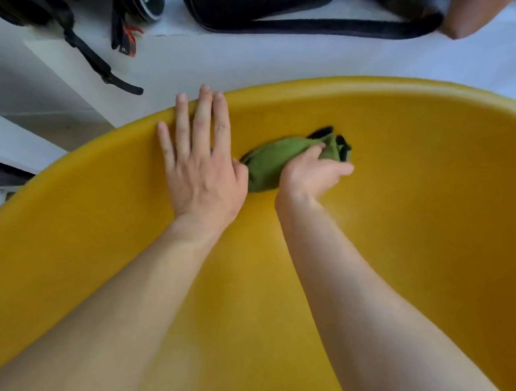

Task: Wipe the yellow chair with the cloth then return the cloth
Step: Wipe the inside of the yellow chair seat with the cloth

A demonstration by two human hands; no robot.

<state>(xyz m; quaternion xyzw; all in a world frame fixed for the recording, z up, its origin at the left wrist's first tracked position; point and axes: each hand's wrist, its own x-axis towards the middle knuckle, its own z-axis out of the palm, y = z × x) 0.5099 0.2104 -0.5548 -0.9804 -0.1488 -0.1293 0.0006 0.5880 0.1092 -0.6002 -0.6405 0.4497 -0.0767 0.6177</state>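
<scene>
Both hands work inside the chair, a yellow shell that fills most of the view. My left hand lies flat and spread on the chair, fingers reaching up over its far rim; I judge it is there to brace the shell so it does not shift under the rubbing. Just to the right of it, almost touching its thumb, my right hand is closed on the cloth, a bunched green wad pressed against the chair's inner wall just below the rim. The wiping step looks to be in hand, and the return of the cloth is not yet done. Counted: one chair, one cloth, two hands. Beyond the chair's rim, on the pale floor, lie two black bags.
</scene>
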